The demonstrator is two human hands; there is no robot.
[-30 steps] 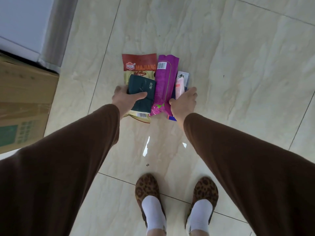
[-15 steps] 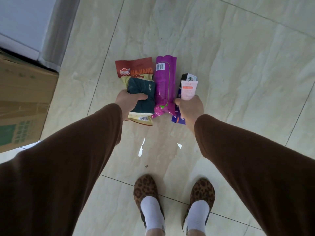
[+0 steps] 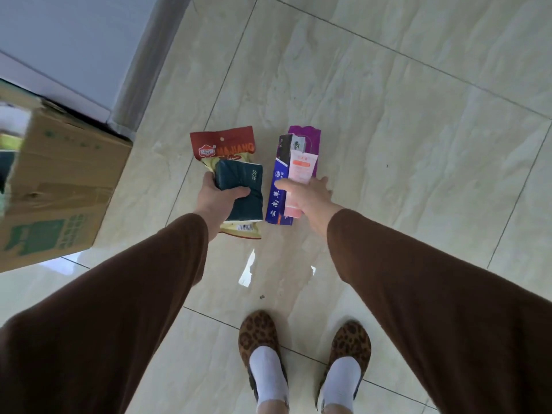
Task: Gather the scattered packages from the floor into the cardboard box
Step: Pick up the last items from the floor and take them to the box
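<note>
My left hand (image 3: 219, 197) grips a dark green packet (image 3: 243, 182) stacked on a red and yellow snack bag (image 3: 222, 146), both lifted off the floor. My right hand (image 3: 310, 194) holds a blue-purple box (image 3: 279, 189), a pink tube (image 3: 301, 165) and a magenta pouch (image 3: 310, 138) behind them, also raised. The cardboard box (image 3: 64, 186) stands at the left by the wall, its open top partly cut off by the frame edge.
Glossy beige floor tiles (image 3: 388, 130) spread ahead and to the right. A grey wall and door frame (image 3: 134, 70) rise at the upper left behind the box. My feet in leopard slippers (image 3: 260, 333) stand below.
Both hands lifted the packages off the floor and apart. The magenta pouch went from the middle into my right hand's bundle. The view shifted, showing more of the cardboard box.
</note>
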